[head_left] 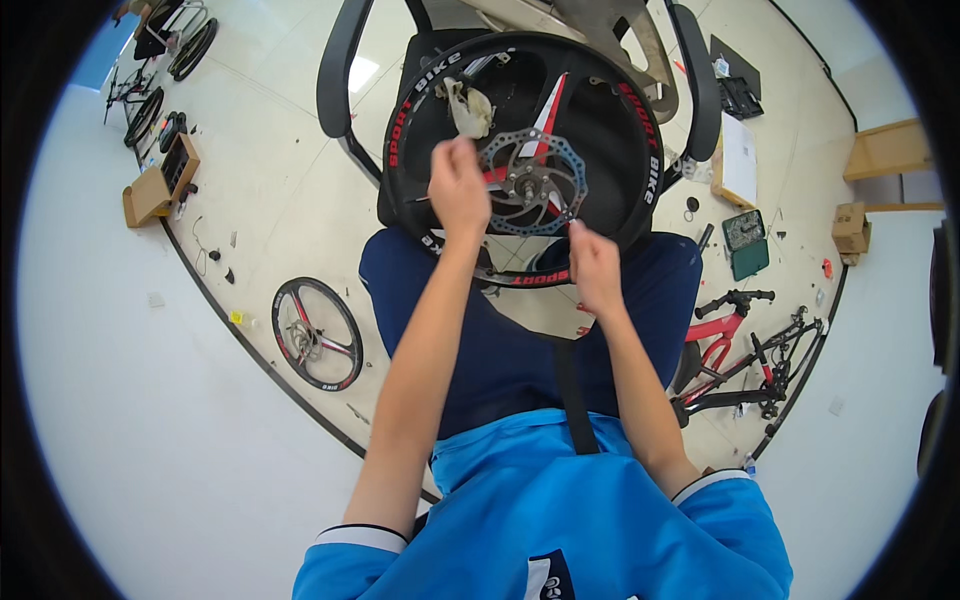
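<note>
A black three-spoke bicycle wheel (648,150) with red and white markings lies flat on the seat of a black office chair, just beyond my knees. At its centre sits a silver disc brake rotor (570,165) with a bluish edge. My left hand (460,190) is closed above the rotor's left side; what its fingers hold is hidden. At the rotor's lower right edge, my right hand (596,266) is pinched together, with something small and unclear at its fingertips. A crumpled pale plastic wrapper (472,110) rests on the wheel beyond my left hand.
Chair armrests (344,70) flank the wheel. A second three-spoke wheel (355,345) lies on the floor at left, near an open cardboard box (148,197). To the right are a red and black bicycle frame (715,335) and an open green case (748,258) of small parts.
</note>
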`<action>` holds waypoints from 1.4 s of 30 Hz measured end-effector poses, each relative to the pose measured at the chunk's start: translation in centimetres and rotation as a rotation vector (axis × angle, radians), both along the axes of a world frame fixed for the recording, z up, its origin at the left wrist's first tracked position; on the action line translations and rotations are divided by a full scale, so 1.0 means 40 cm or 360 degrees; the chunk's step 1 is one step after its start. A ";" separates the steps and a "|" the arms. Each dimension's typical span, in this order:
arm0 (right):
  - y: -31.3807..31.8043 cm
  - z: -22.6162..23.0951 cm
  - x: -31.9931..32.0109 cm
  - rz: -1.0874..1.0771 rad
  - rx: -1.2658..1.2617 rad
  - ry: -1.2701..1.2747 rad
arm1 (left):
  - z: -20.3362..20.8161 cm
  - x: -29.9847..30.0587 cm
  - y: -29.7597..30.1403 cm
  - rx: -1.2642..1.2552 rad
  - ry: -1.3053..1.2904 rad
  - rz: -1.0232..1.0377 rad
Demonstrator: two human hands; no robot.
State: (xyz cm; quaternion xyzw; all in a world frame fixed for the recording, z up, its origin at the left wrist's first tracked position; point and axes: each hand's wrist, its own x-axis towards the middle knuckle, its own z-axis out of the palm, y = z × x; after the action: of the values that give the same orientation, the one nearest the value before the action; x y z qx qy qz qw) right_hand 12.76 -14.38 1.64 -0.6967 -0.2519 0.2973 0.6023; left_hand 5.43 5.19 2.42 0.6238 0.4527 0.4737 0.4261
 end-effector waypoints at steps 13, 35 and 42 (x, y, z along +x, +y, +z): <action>0.033 -0.058 -0.079 -0.0047 -0.0082 -0.0309 | 0.050 0.071 0.055 0.0778 0.0668 -0.0541; 0.064 -0.138 -0.148 -0.0223 -0.0181 0.0059 | 0.047 0.071 0.058 0.0788 0.0694 -0.0526; 0.101 -0.093 -0.215 -0.0316 -0.0186 -0.0264 | 0.038 0.064 0.061 0.0803 0.0686 -0.0522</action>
State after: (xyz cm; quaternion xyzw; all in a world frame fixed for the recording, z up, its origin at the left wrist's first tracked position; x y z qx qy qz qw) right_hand 4.15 -10.36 -2.08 -0.7743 -0.2129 0.1917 0.5643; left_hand 8.00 7.65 3.95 0.8589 0.2951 0.3537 0.2239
